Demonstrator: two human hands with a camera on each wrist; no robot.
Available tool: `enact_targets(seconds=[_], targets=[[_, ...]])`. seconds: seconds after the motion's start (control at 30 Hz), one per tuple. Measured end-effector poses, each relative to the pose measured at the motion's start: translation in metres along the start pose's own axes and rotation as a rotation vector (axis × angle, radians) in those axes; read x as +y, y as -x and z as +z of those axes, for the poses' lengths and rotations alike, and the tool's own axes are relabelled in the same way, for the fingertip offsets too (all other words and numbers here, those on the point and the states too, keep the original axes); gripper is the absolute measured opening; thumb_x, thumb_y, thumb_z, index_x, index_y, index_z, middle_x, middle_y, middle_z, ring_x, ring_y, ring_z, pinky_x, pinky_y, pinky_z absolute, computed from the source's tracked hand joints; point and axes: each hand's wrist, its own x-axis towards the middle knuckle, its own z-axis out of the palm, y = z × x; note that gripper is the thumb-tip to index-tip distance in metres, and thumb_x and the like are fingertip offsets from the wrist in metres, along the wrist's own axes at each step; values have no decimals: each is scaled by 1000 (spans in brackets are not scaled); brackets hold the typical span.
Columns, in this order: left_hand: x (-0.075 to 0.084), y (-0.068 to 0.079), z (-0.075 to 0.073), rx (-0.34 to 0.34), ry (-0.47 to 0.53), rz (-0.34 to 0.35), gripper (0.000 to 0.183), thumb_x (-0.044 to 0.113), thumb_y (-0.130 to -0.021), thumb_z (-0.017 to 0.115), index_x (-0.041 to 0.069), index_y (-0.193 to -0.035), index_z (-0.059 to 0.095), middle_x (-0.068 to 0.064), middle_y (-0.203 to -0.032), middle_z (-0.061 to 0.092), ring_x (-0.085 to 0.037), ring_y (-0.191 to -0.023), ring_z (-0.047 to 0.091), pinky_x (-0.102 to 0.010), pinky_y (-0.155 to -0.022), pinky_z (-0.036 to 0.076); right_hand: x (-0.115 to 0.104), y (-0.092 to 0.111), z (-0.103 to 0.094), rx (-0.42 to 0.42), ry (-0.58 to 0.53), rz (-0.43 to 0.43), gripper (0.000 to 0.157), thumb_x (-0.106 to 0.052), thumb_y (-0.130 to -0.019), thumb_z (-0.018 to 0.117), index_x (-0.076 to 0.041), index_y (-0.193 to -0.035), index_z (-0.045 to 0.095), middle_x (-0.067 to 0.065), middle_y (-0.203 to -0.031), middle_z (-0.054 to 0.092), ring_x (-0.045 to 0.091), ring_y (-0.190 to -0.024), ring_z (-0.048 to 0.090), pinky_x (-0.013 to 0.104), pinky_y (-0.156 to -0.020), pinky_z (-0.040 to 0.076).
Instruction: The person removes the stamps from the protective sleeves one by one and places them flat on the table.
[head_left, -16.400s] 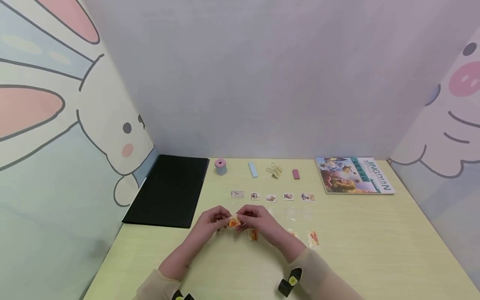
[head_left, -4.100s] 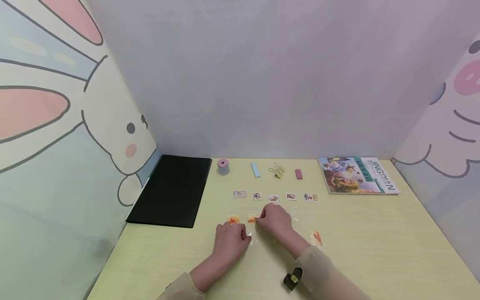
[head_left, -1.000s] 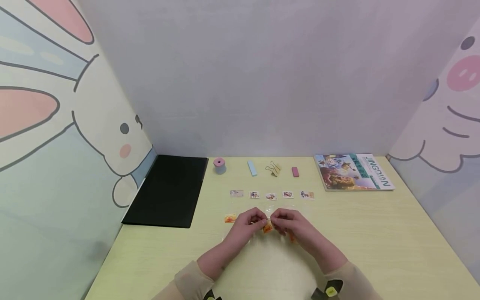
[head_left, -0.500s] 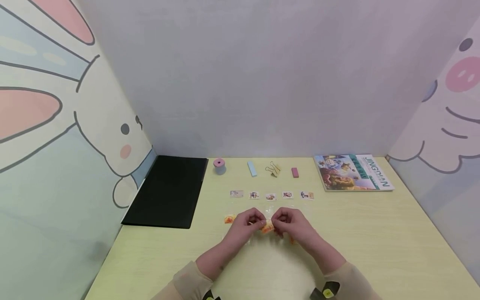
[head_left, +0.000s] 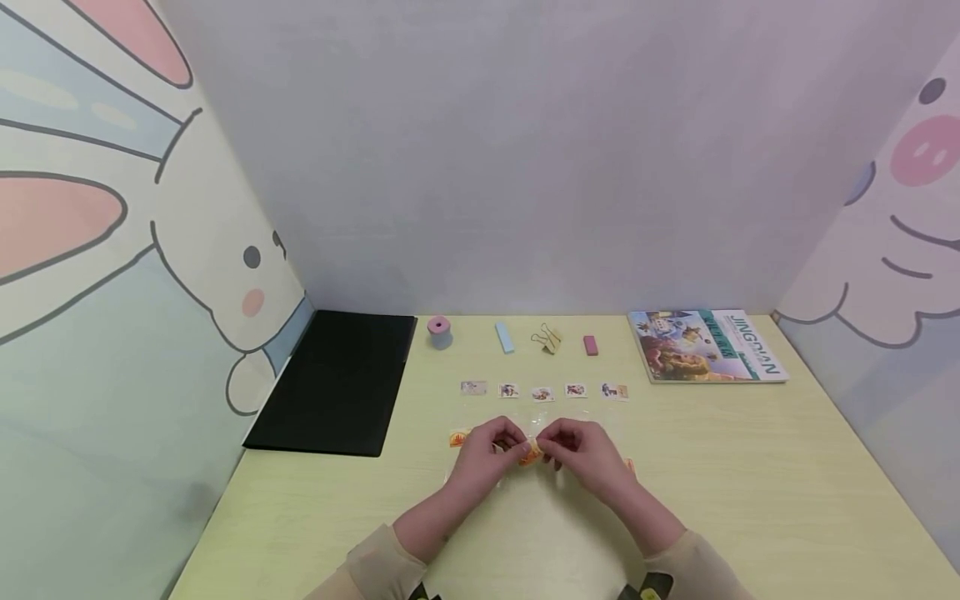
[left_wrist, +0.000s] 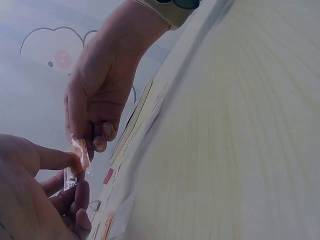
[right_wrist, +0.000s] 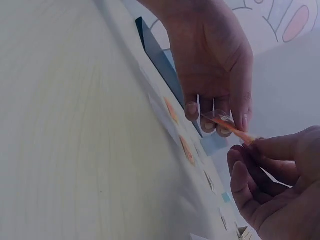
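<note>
Both hands meet over the middle of the table around a small orange stamp in a clear plastic sleeve. My left hand pinches it from the left; in the left wrist view its thumb presses on the orange stamp face. From the right, my right hand pinches the other edge between thumb and finger, which the right wrist view shows at the orange end. Fingers partly cover the stamp. Another orange stamp lies left of my left hand, and one more peeks out beside the right wrist.
A row of small printed stamps lies beyond the hands. Further back are a spool, blue strip, binder clip and pink eraser-like block. A black folder lies left, a book right.
About four seconds ago my right hand was at an orange stamp on the table; since then both hands have lifted another. Over the last second, the right fingers shift slightly left, closer to the left fingers.
</note>
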Motion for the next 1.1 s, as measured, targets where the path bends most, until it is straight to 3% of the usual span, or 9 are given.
enact_targets(seconds=[0.2, 0.4, 0.57, 0.67, 0.9, 1.1], targets=[[2, 0, 1, 23, -14, -1, 11, 27, -83, 71, 18, -84, 64, 6, -79, 63, -12, -74, 57, -23, -65, 46, 2, -1, 0, -24, 14, -21, 13, -28, -87, 65, -16, -92, 70, 2, -90, 68, 24, -75, 60, 30, -63, 49], [2, 3, 2, 5, -25, -18, 10, 25, -82, 71, 18, -82, 65, 6, -77, 65, -13, -73, 57, -24, -63, 45, 5, -3, 0, 32, 78, 16, 14, -31, -80, 72, -19, -85, 68, -2, -83, 66, 17, -69, 56, 25, -57, 45], [-1, 6, 2, -10, -46, -16, 7, 22, -83, 70, 19, -80, 65, 6, -74, 65, -13, -72, 58, -24, -63, 44, 6, -5, -7, 46, -10, 72, 18, -32, -78, 74, -16, -85, 69, 3, -82, 67, 26, -68, 56, 29, -56, 46], [-1, 7, 1, -1, -88, -13, 7, 21, -84, 69, 22, -79, 66, 9, -73, 64, -12, -72, 56, -23, -64, 44, 9, -6, -13, 62, -63, 83, 22, -34, -79, 74, -14, -87, 69, 6, -84, 66, 28, -69, 55, 31, -58, 47], [2, 11, 3, 59, -211, -39, 5, 23, -83, 70, 22, -78, 70, 13, -73, 60, -10, -70, 50, -24, -63, 41, 11, -12, -22, 186, -80, 145, 25, -37, -77, 74, -15, -86, 70, 11, -79, 63, 19, -61, 49, 27, -52, 42], [2, 13, 10, 69, -311, -44, 12, 21, -76, 76, 23, -67, 68, 15, -62, 59, -3, -58, 51, -22, -56, 42, 14, -20, -18, 167, -9, 224, 17, -29, -79, 74, -12, -83, 69, 17, -75, 64, 23, -56, 54, 30, -49, 44]])
